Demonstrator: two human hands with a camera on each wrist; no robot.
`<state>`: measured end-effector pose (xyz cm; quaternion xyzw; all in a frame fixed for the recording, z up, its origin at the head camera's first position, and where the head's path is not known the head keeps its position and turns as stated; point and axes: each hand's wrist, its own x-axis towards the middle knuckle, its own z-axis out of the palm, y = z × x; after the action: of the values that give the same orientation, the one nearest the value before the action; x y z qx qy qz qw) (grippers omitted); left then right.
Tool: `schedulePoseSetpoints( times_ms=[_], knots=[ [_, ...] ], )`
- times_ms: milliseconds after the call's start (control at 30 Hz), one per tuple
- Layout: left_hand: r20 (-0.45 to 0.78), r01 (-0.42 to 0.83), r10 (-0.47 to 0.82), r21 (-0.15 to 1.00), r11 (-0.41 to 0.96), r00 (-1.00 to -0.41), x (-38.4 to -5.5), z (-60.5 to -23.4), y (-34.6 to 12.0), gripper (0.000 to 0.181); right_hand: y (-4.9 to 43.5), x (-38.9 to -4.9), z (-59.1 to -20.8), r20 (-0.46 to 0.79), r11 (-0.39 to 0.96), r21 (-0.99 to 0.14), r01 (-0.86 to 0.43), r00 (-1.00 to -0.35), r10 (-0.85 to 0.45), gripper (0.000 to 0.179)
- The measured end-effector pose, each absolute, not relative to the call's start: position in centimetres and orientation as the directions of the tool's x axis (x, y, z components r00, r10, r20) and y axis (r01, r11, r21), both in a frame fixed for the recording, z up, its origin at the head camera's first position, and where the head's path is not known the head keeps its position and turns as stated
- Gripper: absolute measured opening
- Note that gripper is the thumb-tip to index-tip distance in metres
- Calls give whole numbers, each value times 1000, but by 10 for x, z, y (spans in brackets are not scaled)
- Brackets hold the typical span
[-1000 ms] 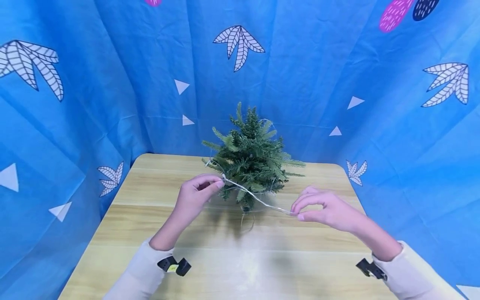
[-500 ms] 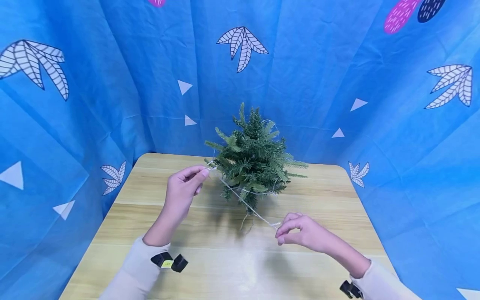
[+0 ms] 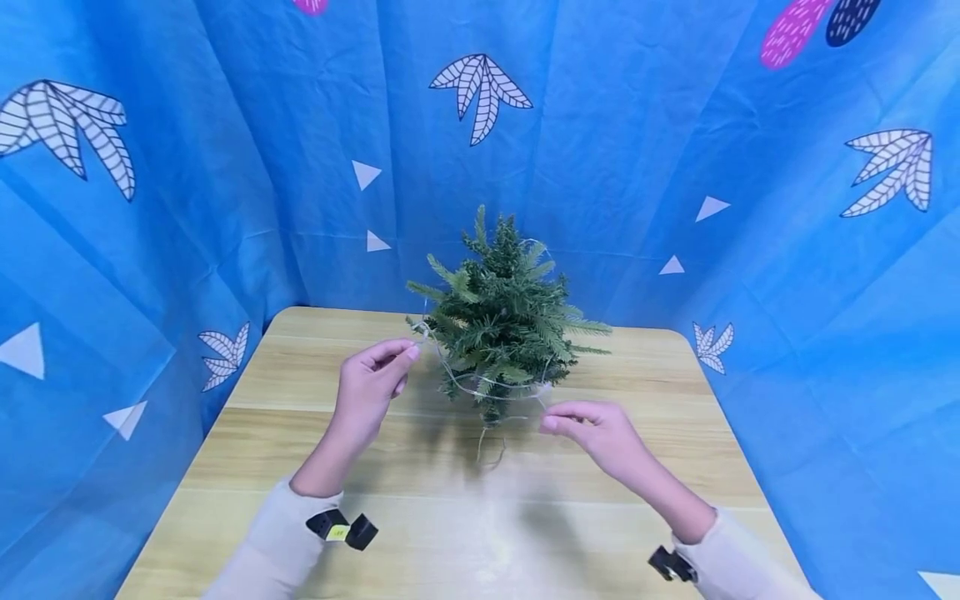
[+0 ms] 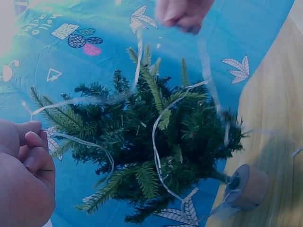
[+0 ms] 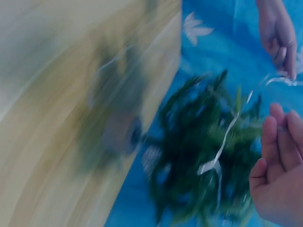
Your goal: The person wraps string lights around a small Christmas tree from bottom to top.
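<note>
A small artificial Christmas tree [image 3: 510, 308] stands near the back of the table, with a thin, clear string of fairy lights [image 4: 155, 142] draped around its branches. Beside the tree's left side, my left hand [image 3: 367, 387] pinches the string between thumb and fingers. At the lower right of the tree, my right hand [image 3: 600, 437] pinches another stretch of it, close to the front branches. Between the two hands the string hangs in a loose curve across the tree's front. The right wrist view is blurred, and the right hand's fingertips are partly cut off there.
The tree has a round wooden base [image 4: 255, 187]. A loose end of cord [image 3: 491, 458] lies on the wooden table [image 3: 300, 425] in front of it. Blue patterned cloth [image 3: 630, 125] hangs behind and on both sides.
My right hand has come leftward, first dipping towards the front, then rising closer to the tree. My left hand has shifted a little left. The string between them went from straight to slack.
</note>
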<state>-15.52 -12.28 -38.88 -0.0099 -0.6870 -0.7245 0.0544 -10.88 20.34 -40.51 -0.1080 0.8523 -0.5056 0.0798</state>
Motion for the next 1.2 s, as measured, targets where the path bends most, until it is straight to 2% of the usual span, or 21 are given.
schedulePoseSetpoints(
  times_ms=[100, 233, 467, 633, 833, 1033, 1200],
  knots=[
    [98, 100, -58, 994, -49, -994, -153, -390, -123, 21, 177, -114, -401, 33, 386, -912, -138, -963, -267, 24],
    [104, 108, -63, 993, -55, -993, -152, -392, -124, 20, 148, -119, -394, 108, 302, -929, -213, -938, -331, 20],
    [109, 112, -53, 992, -63, -993, -154, -395, -123, 27, 127, -112, -395, 112, 238, -940, -246, -878, -466, 18],
    [105, 108, -49, 992, -63, -993, -155, -396, -124, 28, 146, -104, -396, 94, 335, -908, -253, -900, -426, 14],
    [97, 98, -25, 993, -61, -995, -157, -398, -121, 29, 194, -102, -380, 50, 475, -862, -180, -961, -273, 16],
    [84, 84, -1, 995, -50, -996, -157, -398, -116, 32, 245, -108, -357, 95, 591, -791, -158, -986, -136, 19],
    [73, 72, 9, 996, -45, -997, -157, -398, -112, 32, 276, -114, -341, 133, 678, -719, -155, -987, -85, 19]
  ],
)
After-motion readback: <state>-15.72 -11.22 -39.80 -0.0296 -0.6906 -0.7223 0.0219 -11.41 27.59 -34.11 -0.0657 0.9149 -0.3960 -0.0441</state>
